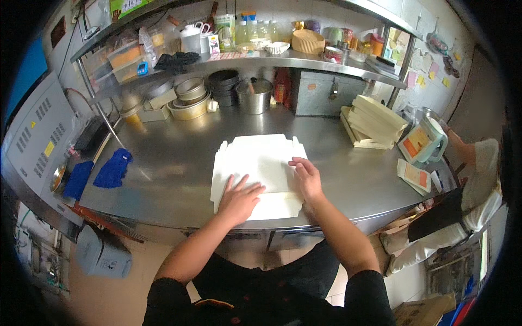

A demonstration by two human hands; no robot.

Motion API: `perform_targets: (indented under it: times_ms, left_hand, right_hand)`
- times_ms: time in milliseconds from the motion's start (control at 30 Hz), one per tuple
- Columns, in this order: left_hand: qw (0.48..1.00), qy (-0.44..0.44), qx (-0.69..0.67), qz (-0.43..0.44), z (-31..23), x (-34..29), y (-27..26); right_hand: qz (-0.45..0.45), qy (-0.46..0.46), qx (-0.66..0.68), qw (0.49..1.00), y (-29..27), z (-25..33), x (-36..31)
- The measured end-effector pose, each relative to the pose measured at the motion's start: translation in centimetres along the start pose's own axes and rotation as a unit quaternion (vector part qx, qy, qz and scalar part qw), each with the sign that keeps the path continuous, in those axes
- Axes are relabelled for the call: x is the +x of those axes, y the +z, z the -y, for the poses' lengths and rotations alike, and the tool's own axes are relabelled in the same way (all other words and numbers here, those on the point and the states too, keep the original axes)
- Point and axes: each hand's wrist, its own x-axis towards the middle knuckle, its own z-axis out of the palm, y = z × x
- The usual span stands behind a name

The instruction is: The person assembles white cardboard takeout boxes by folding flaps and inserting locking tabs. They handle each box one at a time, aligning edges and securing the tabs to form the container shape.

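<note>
A flat white cardboard box blank (263, 163) with cut flaps and tabs along its edges lies on the steel worktable (168, 163) in front of me. My left hand (239, 201) rests palm down on its near left part, fingers spread. At the blank's right side, my right hand (308, 178) has its fingers bent over the side flap and closed on that edge. The thumb of my right hand is mostly hidden.
Folded cream-coloured boxes (375, 122) are stacked at the right, beside a pale-green scale (424, 140). A co-worker (478, 185) stands there. Pots (254, 98) and a metal case (326, 93) line the back under a loaded shelf (244, 61). A blue cloth (113, 168) lies left.
</note>
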Motion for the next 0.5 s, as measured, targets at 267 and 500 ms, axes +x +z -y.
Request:
perform_targets:
  times_ms: [267,500]
  left_hand:
    - [0.876,0.127,-0.135,-0.446,0.7,-3.1,-2.7]
    - [0.889,0.025,0.016,-0.456,7.1,-2.4,-5.9]
  right_hand:
    - [-0.041,-0.316,-0.435,0.842,-5.8,4.8,-3.1]
    - [0.073,-0.386,-0.512,0.764,-4.8,6.8,-7.7]
